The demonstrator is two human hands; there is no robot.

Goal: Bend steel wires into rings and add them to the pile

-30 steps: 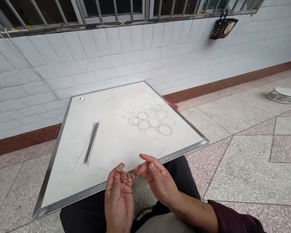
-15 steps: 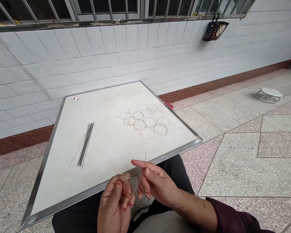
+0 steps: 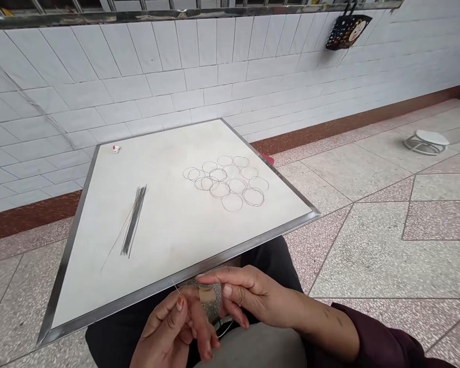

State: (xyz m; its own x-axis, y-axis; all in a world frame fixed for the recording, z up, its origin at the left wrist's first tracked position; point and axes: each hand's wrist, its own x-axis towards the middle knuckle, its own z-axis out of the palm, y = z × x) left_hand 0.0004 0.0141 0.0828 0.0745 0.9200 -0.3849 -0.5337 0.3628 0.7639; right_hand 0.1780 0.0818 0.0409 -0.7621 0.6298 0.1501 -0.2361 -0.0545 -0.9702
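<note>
Below the table's front edge, my left hand [image 3: 172,327] pinches a thin wire [image 3: 175,287] between thumb and forefinger; a tan bandage [image 3: 207,295] is wrapped round one finger. Just to its right, my right hand [image 3: 249,294] has its forefinger stretched toward the left hand, the thumb close under it, and seems to pinch the wire's fine curved part. On the white table [image 3: 176,225] lies a bundle of straight dark wires [image 3: 134,222] at the left. Several thin wire rings [image 3: 232,202] overlap one another at the right.
A small red and white object [image 3: 116,149] sits at the table's far left corner. Behind is a tiled wall [image 3: 168,82] with a dark patterned bag [image 3: 347,31] hanging. A white stool [image 3: 427,140] stands on the floor at the right.
Both hands are lower in the view and nearer each other. My right forefinger has moved left and down over my left fingers. The camera view has tilted downward.
</note>
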